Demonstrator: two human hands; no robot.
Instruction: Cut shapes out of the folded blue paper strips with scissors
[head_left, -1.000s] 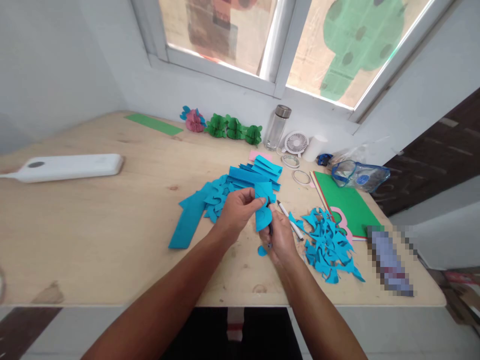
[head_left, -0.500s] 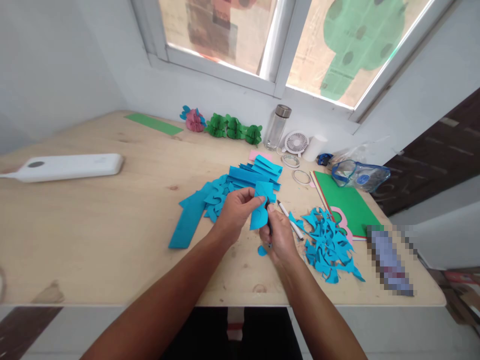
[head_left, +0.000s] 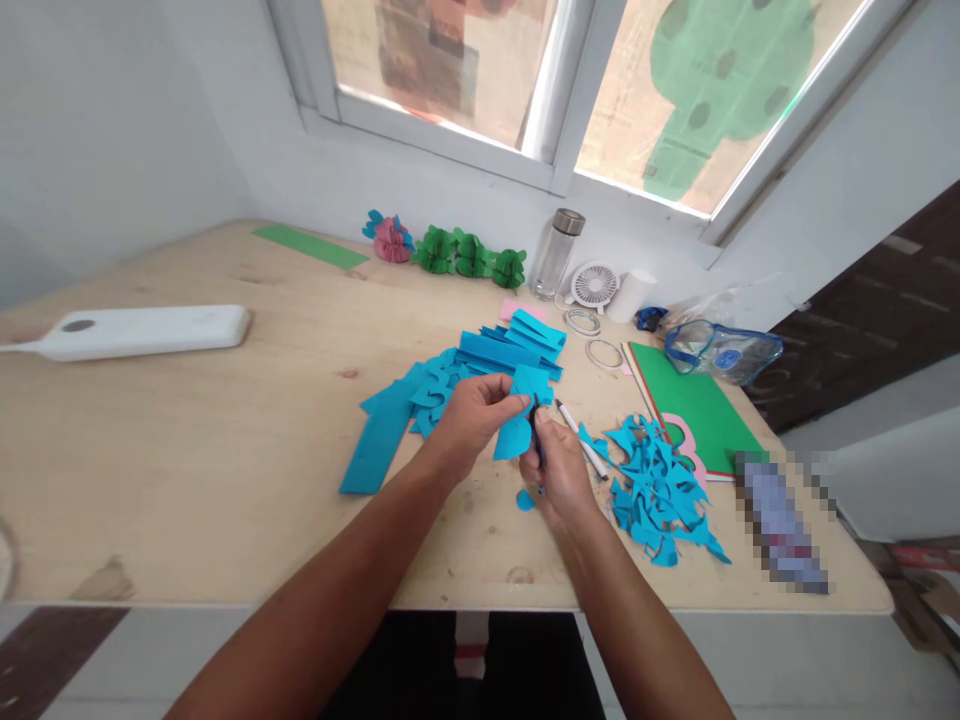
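My left hand (head_left: 480,418) pinches a piece of blue paper (head_left: 514,438) above the table, its lower edge cut in a curve. Closed round dark-handled scissors (head_left: 538,440) is my right hand (head_left: 559,462); the blades meet the paper's right side and are mostly hidden. Blue paper strips (head_left: 506,352) and cut-out blue shapes (head_left: 431,395) lie just behind and left of my hands. A heap of blue scraps (head_left: 656,490) sits to the right. One small blue scrap (head_left: 525,500) rests below the scissors, and a white pen (head_left: 581,440) lies beside my right hand.
Along the wall stand green paper crafts (head_left: 469,256), a pink one (head_left: 392,240), a glass bottle (head_left: 556,255), a small fan (head_left: 594,287) and a white roll (head_left: 632,296). Green sheets (head_left: 697,405) and a clear pouch (head_left: 724,350) are at right. A white device (head_left: 146,333) lies left.
The blue paper has turned slightly in my left hand, its lower end shifting left as the scissors stay at its right side. The view has shifted a little.
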